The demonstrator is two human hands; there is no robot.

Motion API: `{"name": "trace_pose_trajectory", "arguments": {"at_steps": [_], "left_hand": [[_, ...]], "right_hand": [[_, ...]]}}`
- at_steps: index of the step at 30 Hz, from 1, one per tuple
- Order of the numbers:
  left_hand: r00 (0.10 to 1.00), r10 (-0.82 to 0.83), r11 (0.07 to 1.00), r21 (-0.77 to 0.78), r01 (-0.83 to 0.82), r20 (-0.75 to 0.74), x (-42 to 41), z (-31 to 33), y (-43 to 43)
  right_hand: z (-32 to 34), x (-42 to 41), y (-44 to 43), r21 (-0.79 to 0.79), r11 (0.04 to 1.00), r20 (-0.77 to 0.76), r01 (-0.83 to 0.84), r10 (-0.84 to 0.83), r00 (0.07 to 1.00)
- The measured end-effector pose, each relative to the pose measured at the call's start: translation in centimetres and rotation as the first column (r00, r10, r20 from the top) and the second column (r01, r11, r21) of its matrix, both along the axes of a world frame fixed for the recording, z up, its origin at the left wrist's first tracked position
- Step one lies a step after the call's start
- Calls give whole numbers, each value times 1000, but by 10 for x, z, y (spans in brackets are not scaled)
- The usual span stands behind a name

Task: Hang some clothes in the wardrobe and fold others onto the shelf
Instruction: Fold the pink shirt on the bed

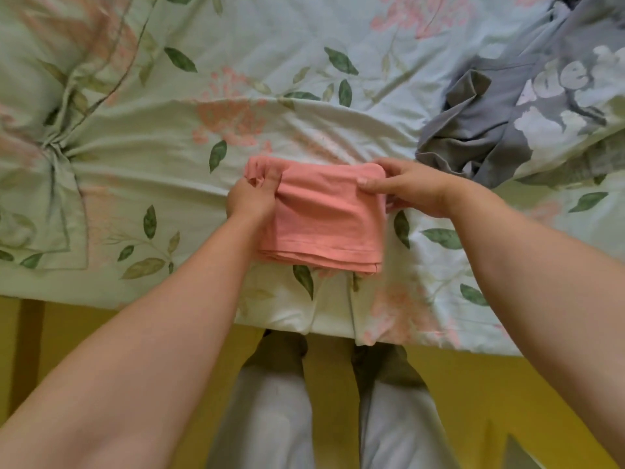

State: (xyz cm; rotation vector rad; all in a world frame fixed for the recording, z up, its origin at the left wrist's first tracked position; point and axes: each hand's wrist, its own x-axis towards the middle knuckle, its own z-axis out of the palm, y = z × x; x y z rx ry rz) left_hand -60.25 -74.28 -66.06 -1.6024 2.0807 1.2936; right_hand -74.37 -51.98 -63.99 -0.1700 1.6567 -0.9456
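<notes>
Right at the bed's near edge, a folded pink garment (321, 218) lies on the floral bedspread (152, 130). Left hand (252, 198) pinches its left corner; right hand (402, 186) grips its right end. Farther right lies a crumpled grey shirt (500, 116).

Left hand (252, 198), right hand (409, 189): curled pinch grips.

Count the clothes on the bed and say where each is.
2. A folded pink garment at the front edge of the bed, held by the left hand and right hand; a crumpled grey printed shirt at far right. That heap may hide more.
</notes>
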Motion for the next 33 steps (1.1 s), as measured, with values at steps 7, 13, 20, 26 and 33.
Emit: {"name": "trace_pose_trajectory", "arguments": {"at_steps": [7, 13, 20, 26, 33], "left_hand": [[924, -335, 942, -52, 331, -183, -1, 88, -1], [723, -637, 764, -95, 638, -266, -53, 239, 1], [379, -867, 478, -321, 818, -325, -111, 408, 91], [186, -867, 393, -405, 826, -463, -142, 523, 166], [-258, -853, 77, -598, 798, -455, -117, 629, 306]], "right_hand": [[57, 27, 33, 46, 984, -11, -170, 171, 985], [206, 87, 86, -189, 973, 28, 130, -127, 992], [369, 134, 140, -127, 961, -192, 244, -266, 945], [479, 191, 207, -262, 777, -336, 572, -629, 701], [508, 259, 255, -627, 73, -72, 776, -997, 35]]}}
